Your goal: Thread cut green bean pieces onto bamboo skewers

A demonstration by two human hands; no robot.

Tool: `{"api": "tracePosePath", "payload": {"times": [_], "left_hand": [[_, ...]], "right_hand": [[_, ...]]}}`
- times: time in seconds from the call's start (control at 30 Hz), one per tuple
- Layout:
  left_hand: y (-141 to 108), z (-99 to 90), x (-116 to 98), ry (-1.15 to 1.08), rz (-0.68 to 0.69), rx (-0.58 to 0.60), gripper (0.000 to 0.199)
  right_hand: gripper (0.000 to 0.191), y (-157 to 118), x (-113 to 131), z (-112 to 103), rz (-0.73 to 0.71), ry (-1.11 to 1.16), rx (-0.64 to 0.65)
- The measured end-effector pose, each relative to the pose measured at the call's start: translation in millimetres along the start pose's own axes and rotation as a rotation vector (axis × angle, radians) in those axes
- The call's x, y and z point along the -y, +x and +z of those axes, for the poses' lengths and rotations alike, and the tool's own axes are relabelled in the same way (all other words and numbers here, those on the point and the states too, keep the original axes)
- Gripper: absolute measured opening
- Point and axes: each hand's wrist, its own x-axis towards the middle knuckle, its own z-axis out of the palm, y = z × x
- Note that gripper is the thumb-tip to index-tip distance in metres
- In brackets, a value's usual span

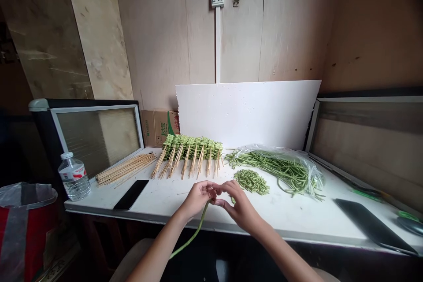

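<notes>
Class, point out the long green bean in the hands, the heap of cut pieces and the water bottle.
Long green bean (199, 227), head view: on its hanging length.
Heap of cut pieces (251, 181), head view: middle of the heap.
Water bottle (74, 174), head view: on its label.

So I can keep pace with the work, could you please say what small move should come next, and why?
Probably snap a short piece off the long bean: the left hand and right hand meet at its upper end, a long length hangs below, and a pile of short pieces lies beyond.
</notes>
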Motion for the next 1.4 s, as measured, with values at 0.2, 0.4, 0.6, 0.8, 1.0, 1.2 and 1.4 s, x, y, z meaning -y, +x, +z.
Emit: {"api": "tracePosePath", "payload": {"times": [0.2, 0.4, 0.6, 0.8, 1.0, 1.2, 1.4], "left_hand": [[-4, 13.4, 5, -0.101, -0.087, 0.058, 0.066], [-9, 6.5, -12, 0.100, -0.125, 0.140, 0.060], [-16, 8.3, -26, 0.337, -0.054, 0.008, 0.035], [-17, 12.6, -22, 0.470, 0.036, -0.058, 0.025], [-17, 12.5, -21, 0.605, 0.166, -0.063, 0.013], [-19, 12.4, -20, 0.625, 0.221, 0.065, 0.022], [-18, 4.4, -14, 0.541, 0.219, 0.169, 0.024]], "right_hand": [[0.018, 0, -9, -1, 0.005, -0.059, -0.066], [0.023, -1, -15, -18, 0.064, -0.026, -0.097], [0.025, -1, -9, -24, 0.051, 0.011, 0.028], [0.017, -1, -4, -20, 0.020, -0.050, 0.051], [0.014, -3, -6, -11, 0.015, -0.052, -0.002], [0.029, -4, -5, -9, 0.033, 0.081, 0.027], [0.024, -4, -4, -13, 0.059, 0.181, 0.106]]}}
